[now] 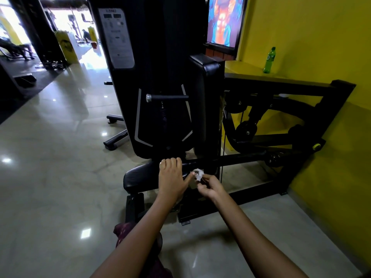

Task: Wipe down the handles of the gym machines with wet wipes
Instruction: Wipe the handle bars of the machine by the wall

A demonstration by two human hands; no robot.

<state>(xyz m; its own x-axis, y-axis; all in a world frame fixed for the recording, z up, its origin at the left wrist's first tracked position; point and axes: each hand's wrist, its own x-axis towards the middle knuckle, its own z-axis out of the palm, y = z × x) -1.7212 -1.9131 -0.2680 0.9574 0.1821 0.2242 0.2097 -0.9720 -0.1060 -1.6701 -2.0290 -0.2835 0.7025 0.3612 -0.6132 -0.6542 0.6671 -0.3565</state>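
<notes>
Glossy floor beside machine

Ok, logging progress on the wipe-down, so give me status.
Left hand curled over the black handle bar. Right hand pinching a crumpled wet wipe, beside the bar. Nothing in the way.

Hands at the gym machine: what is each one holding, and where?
Right hand pinches a crumpled wet wipe at its lower edge; left hand curls over the black bar.

Left hand grips black machine handle, fingers curled over bar. Right hand just beside it pinches crumpled white wipe. Green bottle on yellow ledge, far right.
</notes>
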